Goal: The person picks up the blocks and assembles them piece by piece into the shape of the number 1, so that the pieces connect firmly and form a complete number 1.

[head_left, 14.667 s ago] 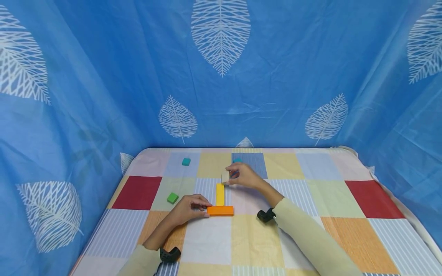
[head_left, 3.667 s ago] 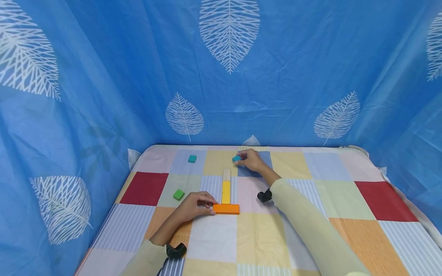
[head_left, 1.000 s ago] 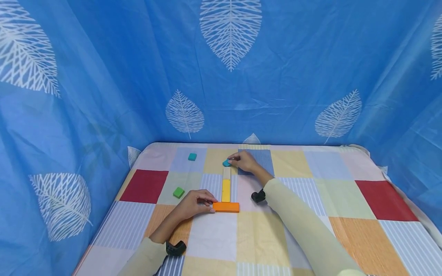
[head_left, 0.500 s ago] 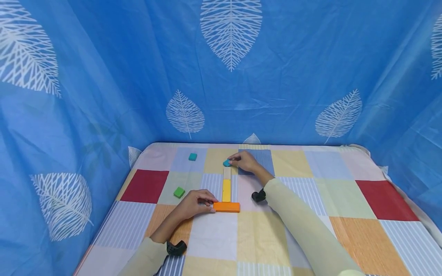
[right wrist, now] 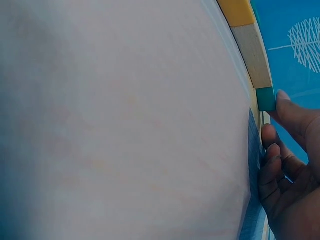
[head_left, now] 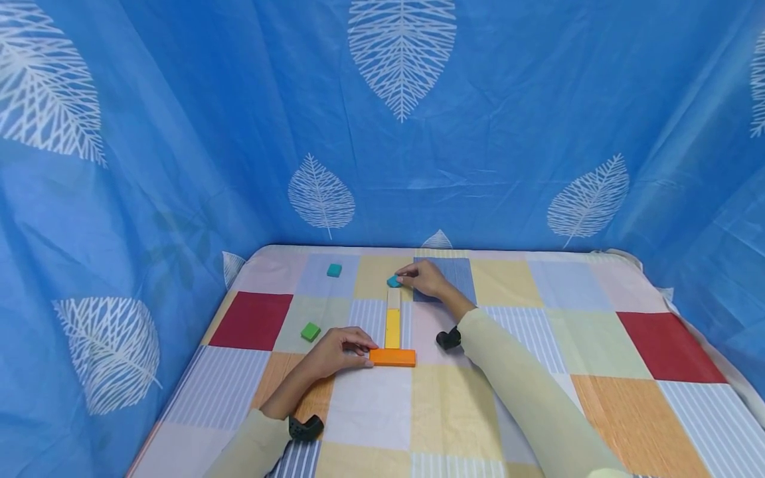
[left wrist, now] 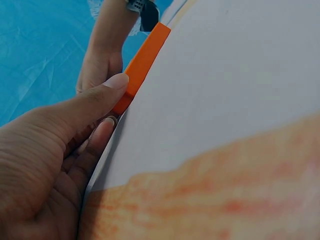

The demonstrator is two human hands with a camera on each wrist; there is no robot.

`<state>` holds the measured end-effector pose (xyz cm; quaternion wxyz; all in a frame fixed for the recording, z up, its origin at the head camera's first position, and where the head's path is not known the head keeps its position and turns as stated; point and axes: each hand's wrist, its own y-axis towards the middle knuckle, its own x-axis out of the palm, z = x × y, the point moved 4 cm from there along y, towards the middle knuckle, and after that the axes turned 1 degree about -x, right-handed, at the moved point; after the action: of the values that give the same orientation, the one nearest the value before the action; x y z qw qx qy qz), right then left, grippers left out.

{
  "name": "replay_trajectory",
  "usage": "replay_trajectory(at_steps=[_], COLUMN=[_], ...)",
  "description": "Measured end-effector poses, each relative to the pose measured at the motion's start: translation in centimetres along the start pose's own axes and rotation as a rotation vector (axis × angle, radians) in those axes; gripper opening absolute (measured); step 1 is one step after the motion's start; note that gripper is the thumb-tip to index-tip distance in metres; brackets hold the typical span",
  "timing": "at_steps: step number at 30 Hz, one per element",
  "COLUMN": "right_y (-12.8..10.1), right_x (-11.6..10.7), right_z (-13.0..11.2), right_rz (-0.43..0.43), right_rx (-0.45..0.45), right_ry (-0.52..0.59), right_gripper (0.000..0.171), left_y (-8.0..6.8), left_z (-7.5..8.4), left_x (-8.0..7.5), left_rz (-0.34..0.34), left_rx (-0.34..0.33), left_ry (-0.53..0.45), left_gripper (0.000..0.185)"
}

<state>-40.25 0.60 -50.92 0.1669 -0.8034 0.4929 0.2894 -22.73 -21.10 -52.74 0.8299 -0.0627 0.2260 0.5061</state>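
I see my right hand [head_left: 425, 279] toward the bed's [head_left: 597, 411] far edge, fingers curled, pinching a teal block [head_left: 393, 281] that touches the far end of the beige block [head_left: 393, 298]. The yellow block [head_left: 392, 328] continues that line down to the orange block [head_left: 392, 357]. My left hand [head_left: 335, 352] holds the orange block's left end, thumb on top.
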Motion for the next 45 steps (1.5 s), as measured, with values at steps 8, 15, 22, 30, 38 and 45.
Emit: replay_trajectory(at_steps=[8,15,22,30,38,45], right_y=[-0.2,-0.2,-0.1,0.0,0.1,0.0], right_x=[-0.1,-0.1,0.1,0.1,0.0,0.0], right_z=[0.1,-0.1,-0.1,-0.1,0.0,0.0], right_rz=[0.005,0.014,0.007,0.002,0.007,0.005], right_rx=[0.024,0.011,-0.003,0.005,0.008,0.009], right_ry=[0.005,-0.018,-0.014,-0.002,-0.007,-0.005], right_gripper=[0.027,0.026,0.028,0.028,0.028,0.027], left_y=[0.3,0.2,-0.1,0.0,-0.1,-0.1], left_z=[0.1,0.4,1.1,3.5,3.8,4.1], left_x=[0.3,0.1,-0.9,-1.2,0.0,0.5], left_rz=[-0.019,-0.012,-0.01,0.003,0.03,0.086], left_rx=[-0.002,0.021,-0.046,-0.022,-0.032,-0.084], left_ry=[0.007,0.005,-0.003,0.171,0.314,0.364], left_gripper=[0.029,0.029,0.029,0.033,0.032,0.026])
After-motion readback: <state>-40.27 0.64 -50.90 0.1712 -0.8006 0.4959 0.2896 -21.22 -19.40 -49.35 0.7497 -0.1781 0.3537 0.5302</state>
